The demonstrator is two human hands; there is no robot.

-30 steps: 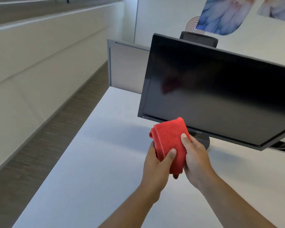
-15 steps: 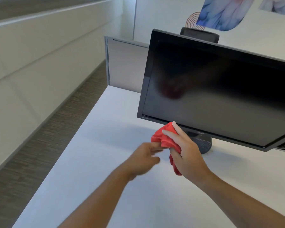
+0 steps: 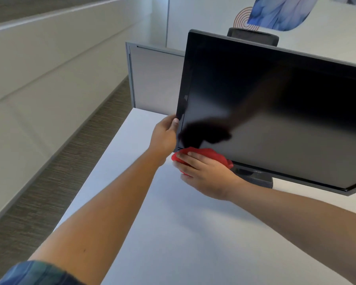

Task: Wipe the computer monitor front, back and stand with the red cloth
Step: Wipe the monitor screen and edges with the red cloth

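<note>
Steadying the computer monitor [image 3: 275, 112] with the left hand [image 3: 164, 136], a person presses the red cloth [image 3: 203, 154] to the lower left corner of the dark screen with the right hand [image 3: 206, 173]. The left fingers [image 3: 174, 124] are curled round the monitor's left edge, thumb on the front bezel. The right fingers [image 3: 188, 160] lie nearly straight across the bunched cloth, pushing it against the bottom bezel; the right thumb is hidden.

The step in hand appears to be the wipe of the front, at its very start, with the cloth at one corner and the broad screen above and to the right apparently not yet covered. The next move likely calls for sweeping the cloth across and up the glass with even pressure while the left hand braces the panel against tilting or swivelling. The back and the stand [image 3: 259, 178] appear to remain to be done.

Counted: one monitor, one red cloth, one stand with its dark base on the white desk [image 3: 193, 233], and two bare hands. Beyond the desk are one grey divider panel [image 3: 154, 79] and one dark chair top [image 3: 253, 38] showing above the monitor.
</note>
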